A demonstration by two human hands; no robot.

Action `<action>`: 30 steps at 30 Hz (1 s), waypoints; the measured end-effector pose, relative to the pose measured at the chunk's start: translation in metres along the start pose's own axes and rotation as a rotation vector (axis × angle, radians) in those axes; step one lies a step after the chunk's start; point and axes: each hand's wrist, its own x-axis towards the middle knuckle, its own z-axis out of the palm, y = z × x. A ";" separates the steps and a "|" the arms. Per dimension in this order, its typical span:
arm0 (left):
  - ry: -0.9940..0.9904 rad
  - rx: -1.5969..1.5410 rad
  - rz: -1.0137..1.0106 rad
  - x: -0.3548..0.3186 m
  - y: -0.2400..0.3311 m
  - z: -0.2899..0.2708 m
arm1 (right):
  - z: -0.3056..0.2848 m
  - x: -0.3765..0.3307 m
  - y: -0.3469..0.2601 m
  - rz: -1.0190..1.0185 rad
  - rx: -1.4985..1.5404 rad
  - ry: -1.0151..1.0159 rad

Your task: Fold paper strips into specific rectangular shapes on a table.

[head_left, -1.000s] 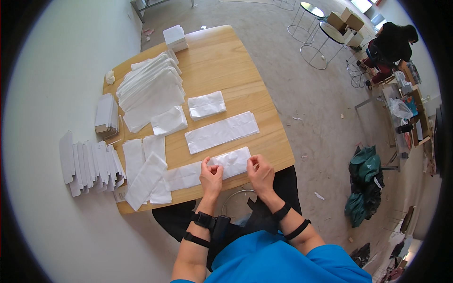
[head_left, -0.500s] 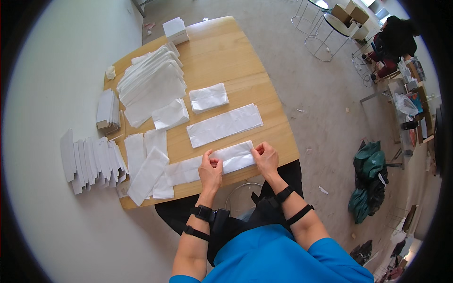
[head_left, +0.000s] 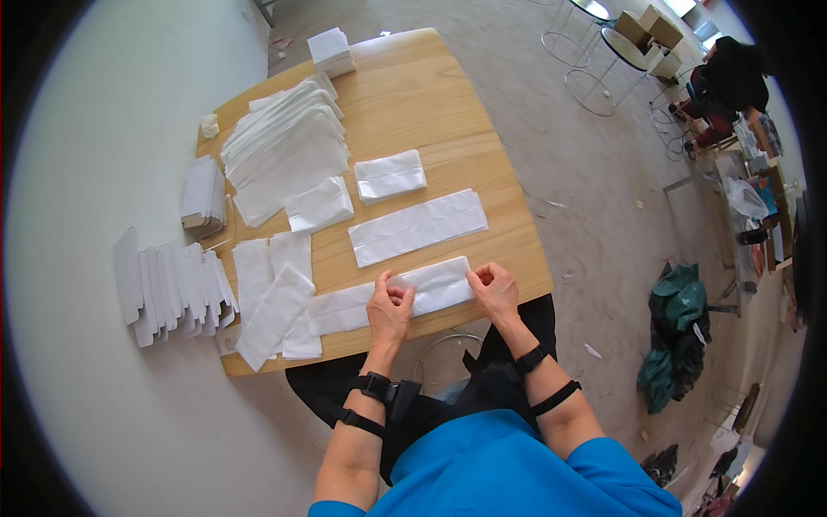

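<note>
A long, thin white folded sheet [head_left: 441, 284] lies along the table's near edge. My left hand [head_left: 391, 312] is at the middle of it, thumb and fingers closed in a pinch on the sheet. At the sheet's right end, my right hand [head_left: 497, 293] pinches the corner between thumb and fingers. The sheet's flat left part [head_left: 340, 308] runs out past my left hand. Just beyond lies a stack of long white sheets [head_left: 419, 227], with a shorter folded white stack [head_left: 390, 176] behind it.
Overlapping white sheets [head_left: 276, 319] lie at the left near corner. A fanned pile [head_left: 289, 142] covers the far left of the wooden table [head_left: 431, 95]. White card pieces [head_left: 177, 289] and a card stack [head_left: 202, 196] line the wall. A person [head_left: 732, 82] sits far right.
The view has shifted slightly, so the table appears a little further right. Both hands stay at the folded sheet, with the right hand's fingers slightly lower at its end.
</note>
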 end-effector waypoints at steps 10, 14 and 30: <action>0.031 0.114 0.060 0.001 -0.005 0.004 | -0.003 -0.003 -0.002 -0.032 -0.047 -0.032; 0.028 0.137 0.081 0.003 -0.007 0.004 | 0.001 0.003 0.006 0.010 -0.035 0.021; 0.005 0.175 0.087 0.005 -0.006 0.005 | -0.002 0.002 0.002 0.018 -0.047 0.003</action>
